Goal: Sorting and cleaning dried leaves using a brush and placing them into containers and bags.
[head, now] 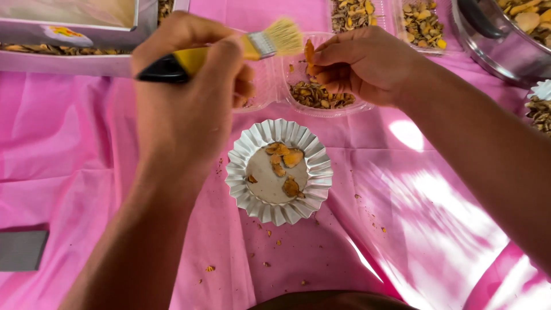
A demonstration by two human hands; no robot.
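Head view looks down on our two hands above a pink-covered worktop [74, 172]. Our left hand [183, 97] is closed around the yellow-and-black handle of a brush [229, 51], whose pale bristles point right, toward our other hand. Our right hand [359, 63] pinches a small orange piece [309, 53] between thumb and fingertips, just beside the bristles; whether they touch we cannot tell. Both hands hover over a clear tray [344, 106] holding brown and orange bits. Nearer to us, below the hands and apart from them, sits a fluted foil cup [313, 183] with a few orange pieces [285, 161] lying in it. Crumbs [270, 232] dot the cloth around the cup. More clear trays [422, 23] of the same mix stand at the far edge, and a metal bowl [493, 49] is at the far right.
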